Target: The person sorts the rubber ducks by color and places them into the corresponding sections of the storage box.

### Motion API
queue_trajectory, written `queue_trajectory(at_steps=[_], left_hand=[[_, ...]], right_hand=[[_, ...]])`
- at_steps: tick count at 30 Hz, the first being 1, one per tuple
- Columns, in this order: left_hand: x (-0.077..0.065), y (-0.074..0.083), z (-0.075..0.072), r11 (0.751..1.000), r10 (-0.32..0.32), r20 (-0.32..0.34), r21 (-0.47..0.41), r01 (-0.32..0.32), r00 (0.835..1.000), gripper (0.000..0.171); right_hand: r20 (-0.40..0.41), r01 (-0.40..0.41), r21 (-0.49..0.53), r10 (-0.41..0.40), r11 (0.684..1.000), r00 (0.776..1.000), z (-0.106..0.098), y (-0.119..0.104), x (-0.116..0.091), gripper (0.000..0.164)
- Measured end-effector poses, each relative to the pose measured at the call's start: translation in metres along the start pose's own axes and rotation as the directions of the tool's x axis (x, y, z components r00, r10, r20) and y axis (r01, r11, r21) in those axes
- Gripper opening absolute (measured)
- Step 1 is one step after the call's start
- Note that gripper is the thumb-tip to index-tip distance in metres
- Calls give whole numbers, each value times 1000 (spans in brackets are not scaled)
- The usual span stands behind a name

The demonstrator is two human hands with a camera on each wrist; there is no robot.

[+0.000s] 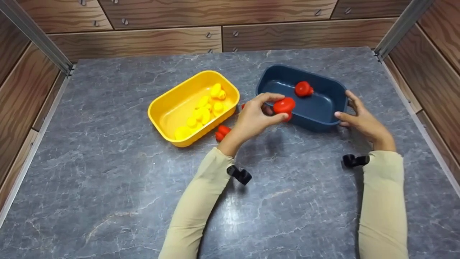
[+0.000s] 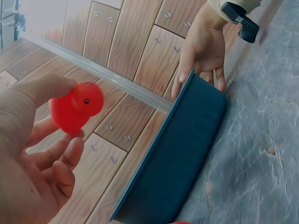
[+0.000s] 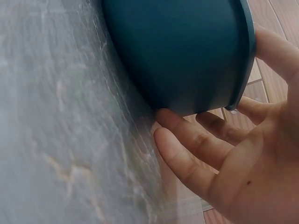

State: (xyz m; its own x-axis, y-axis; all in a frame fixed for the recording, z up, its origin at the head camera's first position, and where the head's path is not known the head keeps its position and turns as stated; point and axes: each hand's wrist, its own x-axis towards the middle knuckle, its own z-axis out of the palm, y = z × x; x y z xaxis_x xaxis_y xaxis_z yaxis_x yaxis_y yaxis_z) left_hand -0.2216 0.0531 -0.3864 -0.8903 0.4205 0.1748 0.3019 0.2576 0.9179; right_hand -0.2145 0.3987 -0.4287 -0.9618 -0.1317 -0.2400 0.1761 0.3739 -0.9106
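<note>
My left hand (image 1: pixel 253 117) pinches a red rubber duck (image 1: pixel 284 105) between thumb and fingers, over the near long side of the dark blue bin (image 1: pixel 312 124). In the left wrist view the duck (image 2: pixel 77 107) shows its head and a black eye, raised above the bin's rim. At the bin's right end, my right hand (image 1: pixel 366 120) grips the corner, thumb at the rim. The right wrist view has its other fingers (image 3: pixel 201 140) against the outer wall, low by the tabletop. Inside the bin lies another red duck (image 1: pixel 303 89).
Left of the blue bin stands a yellow bin (image 1: pixel 161 102) with several yellow ducks (image 1: pixel 199 114) along its near side. Red ducks (image 1: pixel 222 133) lie on the grey marbled table (image 1: pixel 107 172) beside it, partly hidden by my left hand. Wood-patterned walls (image 1: pixel 179 16) enclose the table.
</note>
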Motion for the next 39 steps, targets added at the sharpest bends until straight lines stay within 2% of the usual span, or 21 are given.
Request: queue_trajectory(at_steps=[5,9,20,24,33,39], left_hand=[[9,0,5,1000,-4,-68,-25,3,998,46],[18,2,8,1000,-20,-101,3,20,995,47],[48,12,4,994,-91,-97,56,96,991,49],[55,16,4,989,-110,-117,81,120,987,49],[63,17,16,964,-137,-137,211,164,981,48],[63,13,21,948,-162,-135,254,192,978,48]], right_hand=[[2,1,31,-1,1000,1000,0,0,0,87],[4,-8,53,8,999,1000,0,0,0,87],[-6,-51,14,51,999,999,-1,2,2,87],[-8,-52,4,52,999,999,-1,3,1,87],[5,-19,9,19,1000,1000,-1,2,1,86],[3,-19,7,19,1000,1000,-1,3,1,86]])
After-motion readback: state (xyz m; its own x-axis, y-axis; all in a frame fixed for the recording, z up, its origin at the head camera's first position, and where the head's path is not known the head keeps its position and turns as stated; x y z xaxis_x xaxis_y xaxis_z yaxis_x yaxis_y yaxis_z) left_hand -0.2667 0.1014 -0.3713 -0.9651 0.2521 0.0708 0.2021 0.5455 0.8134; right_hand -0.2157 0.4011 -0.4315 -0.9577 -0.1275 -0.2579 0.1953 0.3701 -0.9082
